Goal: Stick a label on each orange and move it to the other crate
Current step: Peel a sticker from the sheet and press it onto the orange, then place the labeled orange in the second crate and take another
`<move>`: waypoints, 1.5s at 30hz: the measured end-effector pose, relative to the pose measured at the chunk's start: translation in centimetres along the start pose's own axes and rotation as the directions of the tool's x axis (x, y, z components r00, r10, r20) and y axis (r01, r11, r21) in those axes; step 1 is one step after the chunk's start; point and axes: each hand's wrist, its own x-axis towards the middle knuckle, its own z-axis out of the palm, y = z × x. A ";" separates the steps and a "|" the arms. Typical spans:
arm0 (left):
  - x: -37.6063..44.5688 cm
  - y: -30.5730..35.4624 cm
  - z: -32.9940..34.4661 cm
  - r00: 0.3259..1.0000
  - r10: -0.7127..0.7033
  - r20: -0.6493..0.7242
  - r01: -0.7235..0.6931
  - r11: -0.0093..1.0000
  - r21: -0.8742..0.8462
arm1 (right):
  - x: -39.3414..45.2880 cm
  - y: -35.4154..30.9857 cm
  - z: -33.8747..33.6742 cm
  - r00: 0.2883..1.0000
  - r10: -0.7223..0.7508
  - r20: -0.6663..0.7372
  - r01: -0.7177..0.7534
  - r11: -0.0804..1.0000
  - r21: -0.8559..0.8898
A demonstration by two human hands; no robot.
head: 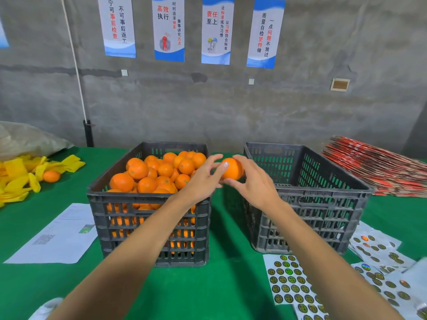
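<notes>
Both hands holding one orange (231,168) between two crates.
The full crate (150,204) (heaped with oranges) stands left of the orange, the other crate (307,199) right; left hand (203,179) and right hand (251,181) grip it with curled fingers.

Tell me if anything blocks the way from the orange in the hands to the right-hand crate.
Nothing visible does. Both hands, left hand and right hand, hold the orange above the gap between the crates, just short of the near-left rim of the right crate. That crate is open-topped, and the part of its inside in view holds nothing.
</notes>
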 end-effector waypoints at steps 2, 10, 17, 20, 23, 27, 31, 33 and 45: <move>0.1 -0.4 -1.9 0.998 -0.017 -0.057 0.027 0.983 0.183 | 0.0 2.0 -0.9 0.991 0.117 -0.071 -0.127 0.978 -0.168; -0.7 -3.4 -13.5 0.858 -0.307 -0.411 0.509 0.403 0.761 | -1.0 9.4 -3.2 0.847 0.516 -0.131 -0.530 0.798 -0.286; -1.0 -6.9 -18.7 0.698 -0.494 -0.519 0.655 0.147 0.741 | -0.1 9.5 -3.5 0.708 0.706 0.005 -0.684 0.688 -0.241; -0.9 -7.4 -19.1 0.740 -0.462 -0.489 0.585 0.085 0.807 | 0.1 9.6 -3.5 0.669 0.742 -0.030 -0.733 0.653 -0.191; -1.2 -7.8 -18.9 0.732 -0.474 -0.490 0.582 0.059 0.811 | -0.1 9.5 -3.2 0.683 0.729 -0.044 -0.723 0.667 -0.180; -1.4 -7.6 -18.7 0.745 -0.434 -0.507 0.591 0.075 0.804 | -2.0 9.3 -3.3 0.791 0.604 -0.091 -0.611 0.788 -0.077; -1.7 -6.4 -17.8 0.724 -0.336 -0.603 0.659 0.077 0.748 | -5.8 8.8 -3.5 0.852 0.310 -0.422 -0.335 0.942 0.017; -1.7 -6.0 -17.3 0.716 -0.310 -0.626 0.674 0.072 0.736 | -7.7 8.7 -3.0 0.855 0.270 -0.443 -0.289 0.957 0.025; -0.2 0.3 -8.5 0.878 0.008 -0.479 0.351 0.671 0.654 | -14.9 12.4 3.3 0.882 0.390 0.263 -0.340 0.915 -0.218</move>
